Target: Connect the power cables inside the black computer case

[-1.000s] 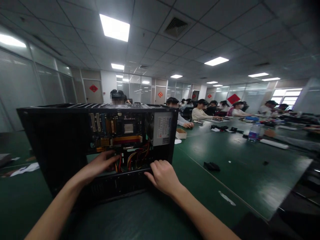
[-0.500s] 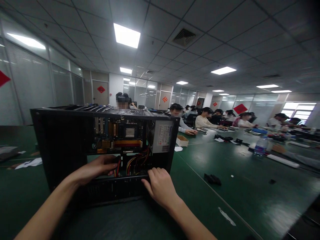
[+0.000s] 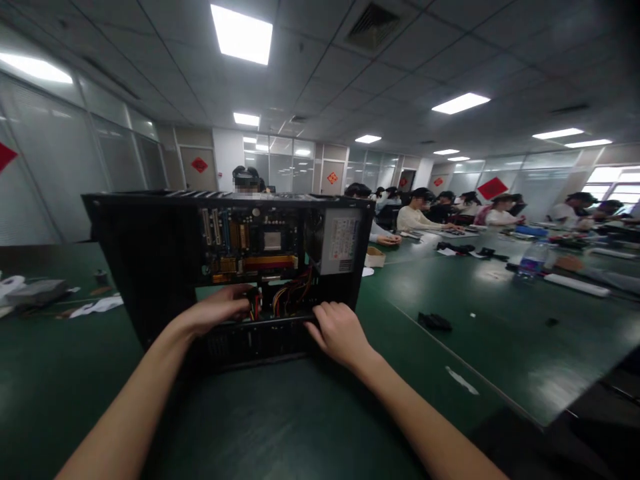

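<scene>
A black computer case stands on the table with its open side facing me. Inside it are a motherboard and, at upper right, a power supply with a white label. Red, yellow and black power cables hang below the supply. My left hand reaches into the lower opening, fingers closed on some of these cables; its fingertips are partly hidden. My right hand is wrapped over the case's lower rail near its right end.
The green table bears a dark object, a water bottle and a small open box to the right. A grey object and white paper lie left. Several people sit at work along the tables beyond.
The view has tilted down, so the case and hands sit higher and further right in the picture. My left hand stays at the cables, my right on the rail.
</scene>
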A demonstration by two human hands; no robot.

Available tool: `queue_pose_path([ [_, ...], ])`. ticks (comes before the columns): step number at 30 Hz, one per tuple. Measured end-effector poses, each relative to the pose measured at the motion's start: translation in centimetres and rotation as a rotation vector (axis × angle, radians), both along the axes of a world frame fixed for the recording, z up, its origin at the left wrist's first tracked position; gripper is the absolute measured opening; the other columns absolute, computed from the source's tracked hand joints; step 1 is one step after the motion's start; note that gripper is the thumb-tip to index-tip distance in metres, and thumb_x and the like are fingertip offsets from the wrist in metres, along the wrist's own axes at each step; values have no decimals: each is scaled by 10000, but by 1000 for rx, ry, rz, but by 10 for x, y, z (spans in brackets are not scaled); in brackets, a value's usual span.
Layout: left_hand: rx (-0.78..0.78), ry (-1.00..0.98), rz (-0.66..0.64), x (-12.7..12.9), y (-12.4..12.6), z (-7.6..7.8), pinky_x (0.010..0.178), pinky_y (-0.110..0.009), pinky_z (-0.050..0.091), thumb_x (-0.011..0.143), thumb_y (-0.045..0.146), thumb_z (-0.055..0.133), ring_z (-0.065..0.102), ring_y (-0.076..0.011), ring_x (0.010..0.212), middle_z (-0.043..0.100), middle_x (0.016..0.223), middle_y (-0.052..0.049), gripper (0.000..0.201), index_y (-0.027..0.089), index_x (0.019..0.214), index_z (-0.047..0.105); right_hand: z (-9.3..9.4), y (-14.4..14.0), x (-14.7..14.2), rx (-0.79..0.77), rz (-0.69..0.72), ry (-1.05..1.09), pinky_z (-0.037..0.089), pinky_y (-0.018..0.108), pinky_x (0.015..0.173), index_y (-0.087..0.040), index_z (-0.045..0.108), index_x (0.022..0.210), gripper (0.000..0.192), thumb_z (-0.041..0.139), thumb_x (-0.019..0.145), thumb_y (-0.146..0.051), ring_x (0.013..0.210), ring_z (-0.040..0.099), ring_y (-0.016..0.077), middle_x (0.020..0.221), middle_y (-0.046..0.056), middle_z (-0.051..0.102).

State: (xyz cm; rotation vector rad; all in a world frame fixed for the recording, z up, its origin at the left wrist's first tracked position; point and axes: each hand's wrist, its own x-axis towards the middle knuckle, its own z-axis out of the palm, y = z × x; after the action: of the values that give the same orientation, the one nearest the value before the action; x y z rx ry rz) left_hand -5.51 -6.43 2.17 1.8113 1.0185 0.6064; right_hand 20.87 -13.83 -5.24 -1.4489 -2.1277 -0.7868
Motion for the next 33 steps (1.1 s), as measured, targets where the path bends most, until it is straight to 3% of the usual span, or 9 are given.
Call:
queue_pose_path([
  [8,0,-87,9,-1,10,-11,690,-261,452,710,278,595,640,-196,873,705,985,-58,364,170,1056,634,-6,1,2,-39,-6,12,382,366,712,-147,590,934,273,448,968,-378,793,548,239,866,99,619],
  [11,45,-113,-3,-3,7,-9,698,-261,456,713,248,583,642,-201,907,708,986,-55,376,168,1077,640,-2,1,-5,-33,92,145,436,389,778,-134,576,1060,275,477,955,-369,911,567,259,1046,132,616],
  [15,41,-235,-3,-1,0,-4,747,-285,479,688,245,619,647,-206,923,711,1014,-61,415,166,1095,648,24,10,-34,-84,347,411,456,420,932,-166,477,1251,443,573,903,-421,1122,539,274,1242,147,554],
  [18,-25,-422,66,9,-8,4,767,-285,492,661,222,636,651,-188,893,714,998,-68,458,168,1116,644,52,23,-64,-252,468,604,494,389,873,-174,379,1346,578,598,885,-445,1032,608,245,1156,130,618],
  [22,27,-513,186,20,-17,20,713,-243,484,684,208,614,632,-146,791,716,972,-71,436,154,1113,666,83,38,-90,-337,554,697,483,370,865,-171,443,1320,459,572,902,-312,996,634,236,1099,123,659],
  [28,281,-317,213,3,-21,39,808,-352,506,718,253,626,636,-231,925,716,1039,-89,438,161,1142,688,109,31,-78,-400,647,820,497,282,688,-190,590,1129,297,428,891,-119,683,630,144,760,7,663],
  [31,285,-297,214,-2,-20,40,867,-381,499,734,247,628,631,-245,992,711,1073,-91,430,171,1153,686,114,26,-71,-367,636,881,502,286,712,-178,604,1076,204,498,905,-213,771,647,156,860,34,686],
  [33,227,-355,176,0,-21,40,903,-385,492,745,275,660,625,-249,1038,702,1113,-101,420,170,1151,684,112,25,-72,-367,616,867,501,309,752,-179,588,1137,266,566,894,-286,824,648,172,947,54,695],
])
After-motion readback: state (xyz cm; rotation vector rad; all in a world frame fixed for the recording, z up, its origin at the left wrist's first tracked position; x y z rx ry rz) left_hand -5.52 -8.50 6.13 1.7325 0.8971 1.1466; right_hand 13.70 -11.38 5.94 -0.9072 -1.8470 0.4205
